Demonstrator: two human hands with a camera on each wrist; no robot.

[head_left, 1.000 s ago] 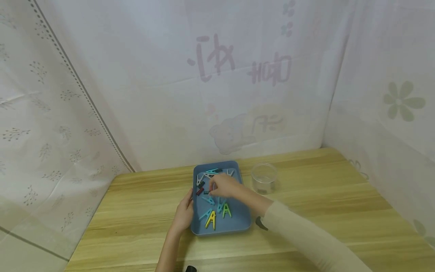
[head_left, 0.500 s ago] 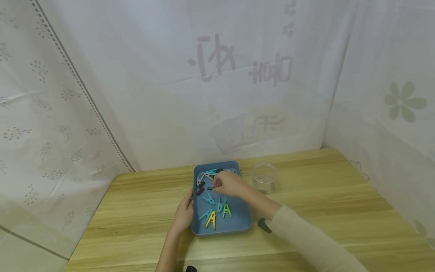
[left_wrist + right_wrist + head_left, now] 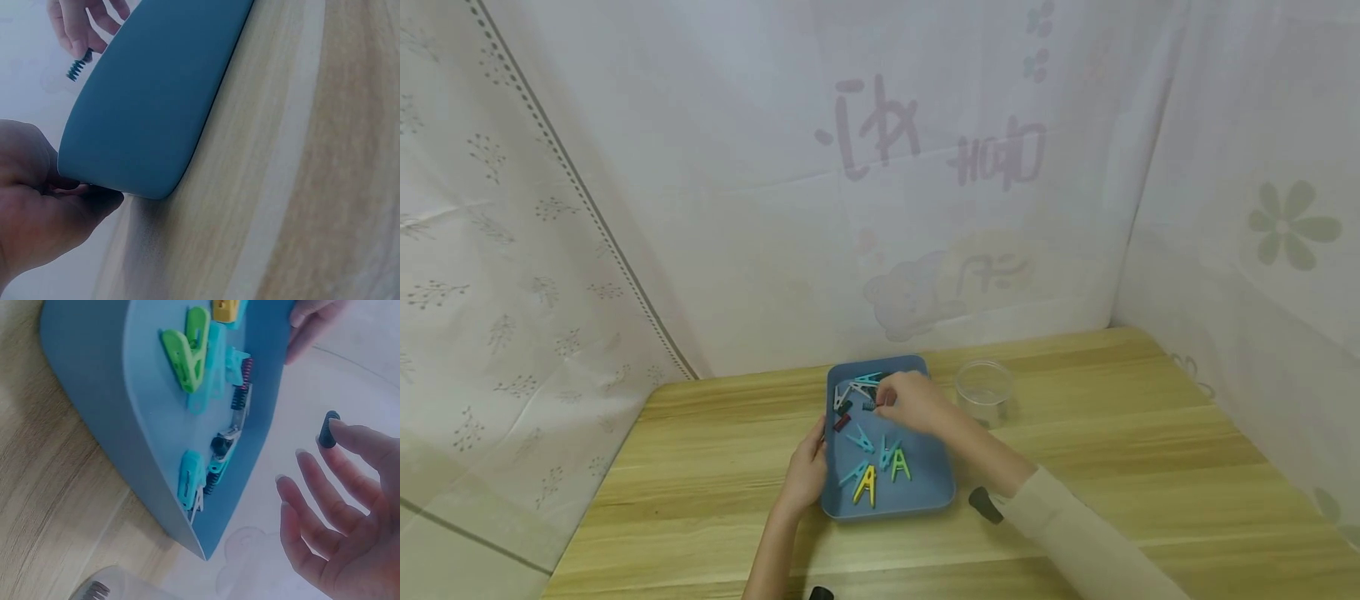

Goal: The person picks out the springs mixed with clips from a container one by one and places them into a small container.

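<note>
My right hand (image 3: 917,404) is raised over the far half of a blue tray (image 3: 917,497). Between thumb and index finger it pinches a small dark green coil spring (image 3: 327,430); the other fingers are spread loosely in the right wrist view. The spring (image 3: 76,67) sticks out past the fingertips, its coils showing. My left hand (image 3: 807,475) grips the tray's left side, thumb and fingers at the wall (image 3: 125,125). Inside the tray lie a yellow clothespin (image 3: 865,486), a green clothespin (image 3: 900,464), several light blue and white ones, and a dark red spring (image 3: 842,422).
A clear round jar (image 3: 983,396) stands right of the tray, with a dark spring (image 3: 97,591) showing in it. A black object (image 3: 985,505) lies on the wooden table (image 3: 700,467) near the right sleeve, another (image 3: 822,593) at the front edge. Patterned cloth hangs behind.
My right hand has moved a little away toward the back right of the tray, the spring moving along in its fingers. The left hand has stayed on the tray.
</note>
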